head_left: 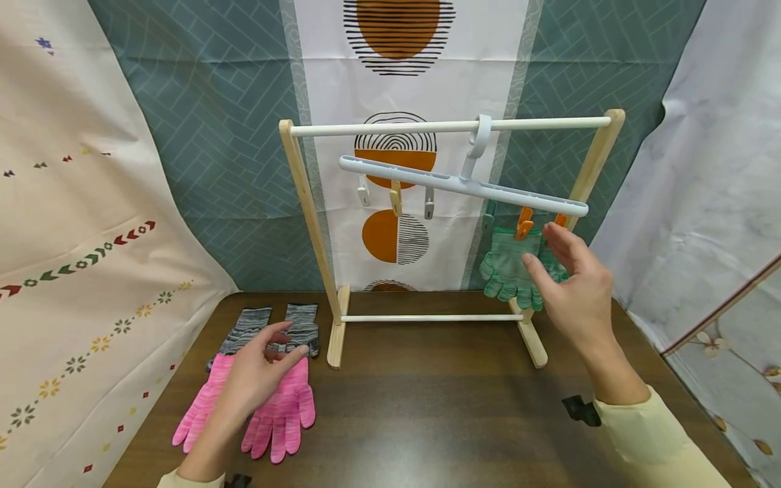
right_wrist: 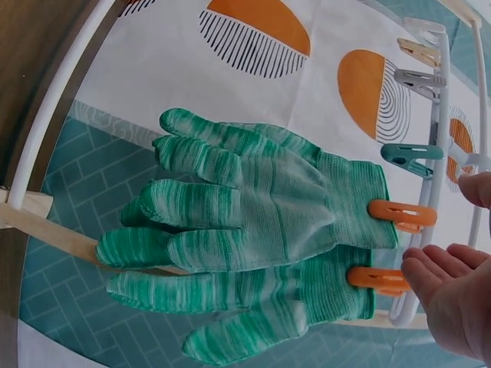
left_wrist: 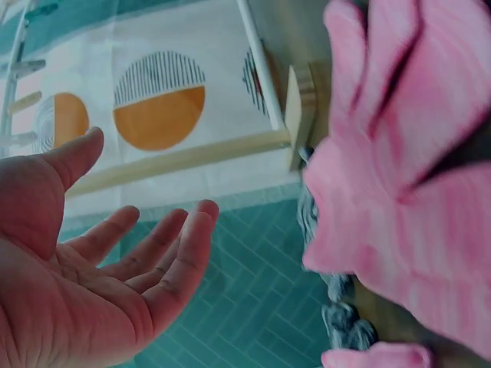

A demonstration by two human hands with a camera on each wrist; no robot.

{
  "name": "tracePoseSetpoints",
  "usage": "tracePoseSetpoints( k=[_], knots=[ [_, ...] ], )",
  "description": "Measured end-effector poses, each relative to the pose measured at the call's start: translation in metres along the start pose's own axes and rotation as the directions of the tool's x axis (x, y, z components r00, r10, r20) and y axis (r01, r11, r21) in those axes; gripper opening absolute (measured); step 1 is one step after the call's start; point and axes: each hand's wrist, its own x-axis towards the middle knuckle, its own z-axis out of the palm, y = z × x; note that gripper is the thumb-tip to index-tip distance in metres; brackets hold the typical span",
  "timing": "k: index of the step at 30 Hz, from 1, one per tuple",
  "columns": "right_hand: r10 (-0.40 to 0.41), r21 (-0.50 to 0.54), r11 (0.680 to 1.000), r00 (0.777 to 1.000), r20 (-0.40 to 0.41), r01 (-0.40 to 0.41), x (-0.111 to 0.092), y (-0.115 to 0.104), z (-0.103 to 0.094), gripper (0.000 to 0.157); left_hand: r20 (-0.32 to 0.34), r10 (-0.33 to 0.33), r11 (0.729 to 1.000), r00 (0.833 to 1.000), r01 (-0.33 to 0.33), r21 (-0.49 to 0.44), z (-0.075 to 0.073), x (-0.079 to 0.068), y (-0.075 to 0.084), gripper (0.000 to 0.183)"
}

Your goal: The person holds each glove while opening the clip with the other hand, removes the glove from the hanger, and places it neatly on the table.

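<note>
From a white clip hanger [head_left: 421,177], tilted down to the right, hang two green striped gloves [right_wrist: 284,211]. Each is pinched at its cuff by an orange clip [right_wrist: 403,213], fingers pointing down. My right hand [head_left: 576,291] is beside these clips, thumb and fingers spread apart, with nothing held. On the left, my left hand [head_left: 253,376] hovers over a pair of pink gloves [head_left: 287,413], its fingers loosely bent around empty air. In the left wrist view its palm faces away from the pink gloves. Grey striped gloves [head_left: 247,327] lie behind the pink ones, partly covered by them.
The hanger hooks over the white top bar [head_left: 390,128] of a wooden rack, whose feet [head_left: 337,342] stand on a brown table [head_left: 415,407]. White, beige, grey and teal clips [right_wrist: 414,153] also hang from the hanger. Patterned cloths surround the table.
</note>
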Motion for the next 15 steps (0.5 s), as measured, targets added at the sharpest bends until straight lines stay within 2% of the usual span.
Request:
tracePoseSetpoints(
  k=[8, 15],
  knots=[
    [0.006, 0.016, 1.000, 1.000, 0.014, -0.007, 0.006, 0.000, 0.004, 0.058, 0.006, 0.057, 0.997, 0.998, -0.056, -0.061, 0.013, 0.008, 0.020, 0.066],
    [0.057, 0.001, 0.998, 0.998, 0.034, -0.057, 0.010, 0.002, 0.009, 0.059, 0.021, 0.098, 0.987, 0.995, -0.095, -0.128, 0.024, 0.014, 0.039, 0.064]
  ],
)
